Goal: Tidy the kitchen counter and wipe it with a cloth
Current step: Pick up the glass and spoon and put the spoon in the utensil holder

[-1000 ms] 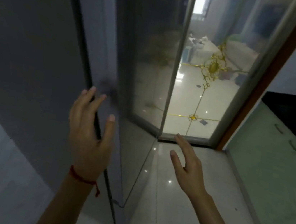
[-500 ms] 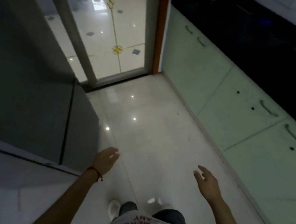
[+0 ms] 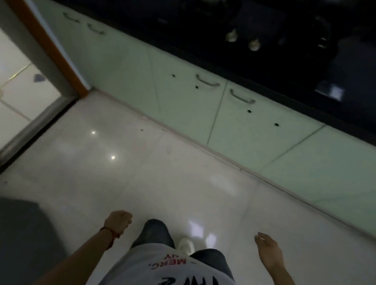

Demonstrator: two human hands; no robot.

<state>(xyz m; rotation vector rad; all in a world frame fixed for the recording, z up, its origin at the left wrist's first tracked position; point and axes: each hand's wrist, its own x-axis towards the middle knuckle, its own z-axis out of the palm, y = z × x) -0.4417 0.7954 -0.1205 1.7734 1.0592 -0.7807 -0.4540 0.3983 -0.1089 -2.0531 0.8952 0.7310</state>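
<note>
Nearest the camera hung the hem of a pale shirt [image 3: 178, 284] with dark lettering and a few red letters, and below it dark trouser legs and one white shoe [image 3: 186, 244] planted on the floor. The left hand [image 3: 118, 222] hung low beside the left leg with its fingers curled loosely in on themselves, gripping nothing; a red cord [image 3: 110, 235] circled that wrist. The right hand [image 3: 268, 248] hung well apart from it on the other side of the body, fingers relaxed and spread, likewise empty. A dark grey surface [image 3: 0, 237] filled the lower left corner; what it belonged to could not be told. Beyond the feet stretched a glossy pale tiled floor [image 3: 154, 173] with small bright reflections on it. At the left, a dark door track and an orange-brown door frame [image 3: 37, 29] edged a brighter room whose floor tiles carried yellow ornaments. Farther on, a row of pale green cabinet doors [image 3: 244, 125] with curved metal handles ran slantwise across the view. Above them lay the kitchen counter [image 3: 128, 3], black and very dim, well away from both hands. A stove [image 3: 258, 20] sat in it, showing a burner ring and two pale knobs [image 3: 242, 39] side by side near its front edge. Other dark shapes stood on the counter at the right, too murky to tell apart, and no cloth could be made out in the gloom.
</note>
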